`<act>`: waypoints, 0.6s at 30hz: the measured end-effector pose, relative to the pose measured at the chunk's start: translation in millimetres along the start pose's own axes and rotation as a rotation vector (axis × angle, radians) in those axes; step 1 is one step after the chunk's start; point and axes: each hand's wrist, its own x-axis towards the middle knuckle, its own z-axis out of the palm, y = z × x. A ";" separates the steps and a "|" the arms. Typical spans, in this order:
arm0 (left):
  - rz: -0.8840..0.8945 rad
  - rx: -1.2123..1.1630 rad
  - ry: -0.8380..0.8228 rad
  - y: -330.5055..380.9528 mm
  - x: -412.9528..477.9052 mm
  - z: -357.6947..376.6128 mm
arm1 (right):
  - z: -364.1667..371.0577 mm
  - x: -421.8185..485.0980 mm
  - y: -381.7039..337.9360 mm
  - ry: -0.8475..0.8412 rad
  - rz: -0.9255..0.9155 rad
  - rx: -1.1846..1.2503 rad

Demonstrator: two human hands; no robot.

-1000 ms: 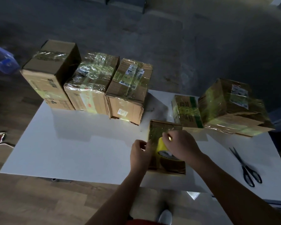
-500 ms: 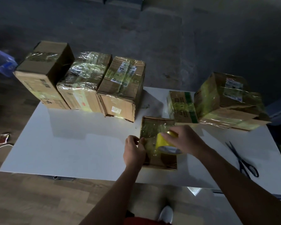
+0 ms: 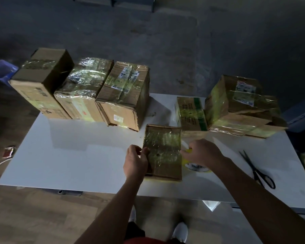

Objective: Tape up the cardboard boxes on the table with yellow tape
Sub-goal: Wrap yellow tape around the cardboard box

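left hand grips 9 o'clock edge of small flat brown cardboard box at white bench centre | right hand curled round yellow tape roll at box's 3 o'clock | step: likely wrapping a band | next: pull taut, pin box

Small flat box lies front and centre on the tabletop, glossy yellow tape across its top, with the left hand gripping its left edge. The yellow tape roll sits just beside its right side, held by the right hand. Behind, 3 taped boxes stand in a row on the left and 2 more boxes on the right.
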 end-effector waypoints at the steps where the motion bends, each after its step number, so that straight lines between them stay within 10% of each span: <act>1: 0.013 0.007 0.010 0.7 0.1 -0.3 | 3.1 0.5 0.8 0.000 -0.005 0.004; 6: 0.041 0.058 0.037 11.2 -0.2 -1.6 | 10.4 4.8 4.2 -0.004 0.003 -0.035; 10: 0.420 0.415 0.049 18.9 -6.6 0.5 | 12.9 3.4 4.4 -0.020 -0.032 -0.048; 18: 0.657 0.527 -0.300 51.7 -27.8 28.0 | 17.4 1.3 2.6 -0.016 -0.028 -0.020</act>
